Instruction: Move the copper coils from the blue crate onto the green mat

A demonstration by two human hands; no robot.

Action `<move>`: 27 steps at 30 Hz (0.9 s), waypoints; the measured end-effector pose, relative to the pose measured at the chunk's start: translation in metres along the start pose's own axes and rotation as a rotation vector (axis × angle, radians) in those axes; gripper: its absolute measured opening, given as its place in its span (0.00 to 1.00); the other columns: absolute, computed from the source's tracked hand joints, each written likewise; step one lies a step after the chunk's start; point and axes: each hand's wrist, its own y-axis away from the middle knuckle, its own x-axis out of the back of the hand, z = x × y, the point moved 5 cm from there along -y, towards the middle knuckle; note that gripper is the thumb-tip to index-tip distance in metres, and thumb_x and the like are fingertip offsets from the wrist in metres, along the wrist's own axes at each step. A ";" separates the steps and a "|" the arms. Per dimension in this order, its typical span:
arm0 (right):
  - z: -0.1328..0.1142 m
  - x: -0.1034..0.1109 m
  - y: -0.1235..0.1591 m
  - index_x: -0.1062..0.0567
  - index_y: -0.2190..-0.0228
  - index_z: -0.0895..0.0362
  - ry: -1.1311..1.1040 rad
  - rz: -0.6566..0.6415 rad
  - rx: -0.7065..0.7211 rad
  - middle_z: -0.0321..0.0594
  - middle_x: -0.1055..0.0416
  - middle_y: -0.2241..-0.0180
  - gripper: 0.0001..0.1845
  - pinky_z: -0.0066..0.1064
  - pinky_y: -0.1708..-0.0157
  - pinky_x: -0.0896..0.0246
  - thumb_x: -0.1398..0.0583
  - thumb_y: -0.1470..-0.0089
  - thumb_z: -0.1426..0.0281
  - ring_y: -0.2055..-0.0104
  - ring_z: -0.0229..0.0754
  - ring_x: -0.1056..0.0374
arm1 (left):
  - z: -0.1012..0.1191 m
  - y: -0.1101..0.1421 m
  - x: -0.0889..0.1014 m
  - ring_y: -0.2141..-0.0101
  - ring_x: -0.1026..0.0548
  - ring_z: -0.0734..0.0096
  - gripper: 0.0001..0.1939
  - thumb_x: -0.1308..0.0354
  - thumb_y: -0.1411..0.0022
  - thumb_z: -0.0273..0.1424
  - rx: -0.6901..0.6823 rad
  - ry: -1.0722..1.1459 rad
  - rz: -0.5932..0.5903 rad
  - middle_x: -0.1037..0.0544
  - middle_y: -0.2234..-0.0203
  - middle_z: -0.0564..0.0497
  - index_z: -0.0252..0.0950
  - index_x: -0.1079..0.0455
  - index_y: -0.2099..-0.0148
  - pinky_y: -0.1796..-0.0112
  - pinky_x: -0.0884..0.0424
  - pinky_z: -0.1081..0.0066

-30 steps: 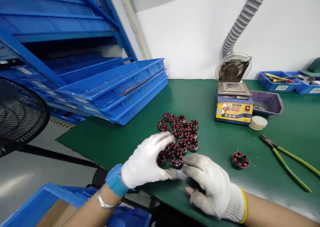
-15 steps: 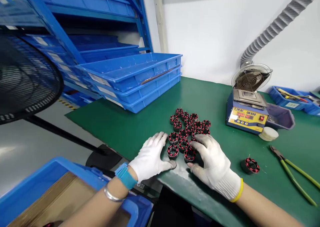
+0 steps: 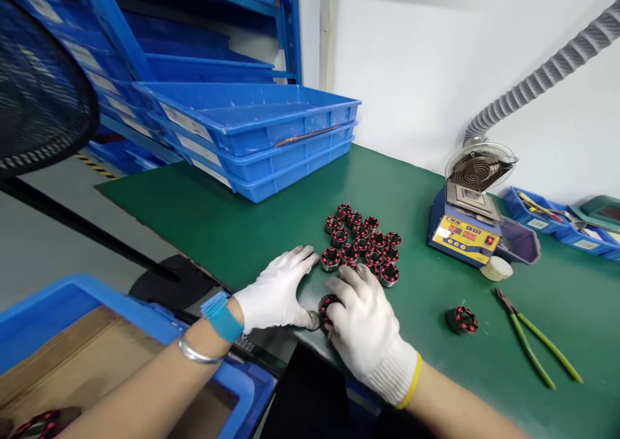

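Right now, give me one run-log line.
left hand: open, beside red-black ring | right hand: at red-black ring, grip unclear | ring cluster: beyond hands | green-handled pliers: lying at right

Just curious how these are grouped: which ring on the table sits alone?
The ring just left of the pliers; the table's other rings are all farther left, away from it.

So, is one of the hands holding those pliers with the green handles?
No, the pliers lie on the green table, apart from both the left hand and the right hand.
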 end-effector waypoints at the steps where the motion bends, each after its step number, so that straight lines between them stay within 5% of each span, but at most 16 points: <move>1: 0.004 0.011 0.010 0.28 0.70 0.60 -0.047 -0.012 -0.029 0.39 0.33 0.52 0.07 0.47 0.38 0.58 0.38 0.54 0.70 0.43 0.48 0.46 | 0.001 0.001 0.000 0.34 0.63 0.64 0.66 0.46 0.62 0.66 -0.005 0.000 -0.001 0.64 0.33 0.52 0.34 0.57 0.28 0.36 0.61 0.67; 6: 0.055 0.061 0.082 0.32 0.66 0.61 0.060 -0.080 -0.201 0.46 0.37 0.49 0.05 0.52 0.44 0.45 0.43 0.47 0.74 0.41 0.52 0.47 | 0.000 0.002 -0.009 0.34 0.59 0.62 0.64 0.48 0.60 0.66 -0.062 -0.031 0.057 0.61 0.33 0.51 0.31 0.54 0.29 0.36 0.57 0.65; 10: 0.097 0.087 0.130 0.30 0.64 0.60 0.244 -0.186 -0.357 0.45 0.38 0.48 0.10 0.52 0.44 0.46 0.40 0.47 0.67 0.41 0.53 0.47 | -0.001 0.005 -0.013 0.40 0.42 0.56 0.60 0.46 0.59 0.66 -0.236 -0.089 0.490 0.44 0.38 0.44 0.28 0.44 0.35 0.45 0.36 0.60; 12: 0.106 0.106 0.132 0.31 0.56 0.59 0.248 -0.079 -0.425 0.44 0.38 0.47 0.18 0.48 0.41 0.46 0.39 0.46 0.63 0.40 0.49 0.46 | -0.002 0.003 -0.018 0.42 0.39 0.55 0.58 0.47 0.58 0.66 -0.264 -0.121 0.556 0.41 0.39 0.43 0.27 0.44 0.36 0.48 0.32 0.60; 15: 0.112 0.122 0.108 0.32 0.54 0.54 0.122 0.072 -0.517 0.37 0.38 0.47 0.15 0.36 0.44 0.41 0.40 0.43 0.65 0.43 0.39 0.41 | -0.001 0.001 -0.017 0.42 0.38 0.55 0.57 0.48 0.57 0.65 -0.234 -0.100 0.519 0.41 0.39 0.43 0.28 0.44 0.36 0.48 0.33 0.60; 17: 0.118 0.112 0.083 0.31 0.53 0.47 0.028 -0.032 -0.609 0.27 0.38 0.47 0.16 0.31 0.57 0.35 0.41 0.44 0.63 0.46 0.35 0.39 | -0.001 -0.001 -0.013 0.39 0.42 0.57 0.55 0.46 0.55 0.61 -0.136 -0.059 0.413 0.44 0.38 0.45 0.27 0.43 0.35 0.44 0.39 0.62; 19: 0.121 0.087 0.055 0.31 0.53 0.41 -0.050 -0.217 -0.655 0.21 0.39 0.45 0.15 0.33 0.69 0.41 0.44 0.44 0.61 0.47 0.39 0.37 | -0.002 -0.002 -0.010 0.37 0.46 0.57 0.56 0.46 0.55 0.61 -0.042 -0.016 0.295 0.47 0.37 0.44 0.25 0.44 0.34 0.41 0.44 0.62; 21: 0.117 0.060 0.021 0.29 0.55 0.45 -0.139 -0.242 -0.539 0.25 0.38 0.47 0.15 0.35 0.62 0.40 0.43 0.44 0.60 0.47 0.40 0.38 | -0.002 -0.005 -0.008 0.36 0.49 0.59 0.61 0.46 0.58 0.63 -0.011 0.024 0.236 0.49 0.36 0.44 0.25 0.49 0.32 0.39 0.47 0.63; 24: 0.106 0.014 -0.026 0.27 0.56 0.52 -0.173 -0.310 -0.389 0.32 0.39 0.47 0.15 0.37 0.50 0.41 0.43 0.44 0.61 0.46 0.43 0.41 | 0.001 -0.007 0.002 0.37 0.48 0.58 0.62 0.42 0.57 0.60 -0.058 0.072 0.317 0.55 0.34 0.45 0.32 0.58 0.29 0.40 0.45 0.64; 27: 0.090 -0.014 -0.055 0.27 0.56 0.58 -0.058 -0.420 -0.274 0.42 0.41 0.46 0.17 0.41 0.49 0.44 0.46 0.41 0.61 0.46 0.50 0.43 | 0.012 -0.004 0.011 0.40 0.44 0.52 0.53 0.39 0.57 0.59 -0.120 0.069 0.371 0.56 0.34 0.46 0.44 0.46 0.32 0.44 0.41 0.59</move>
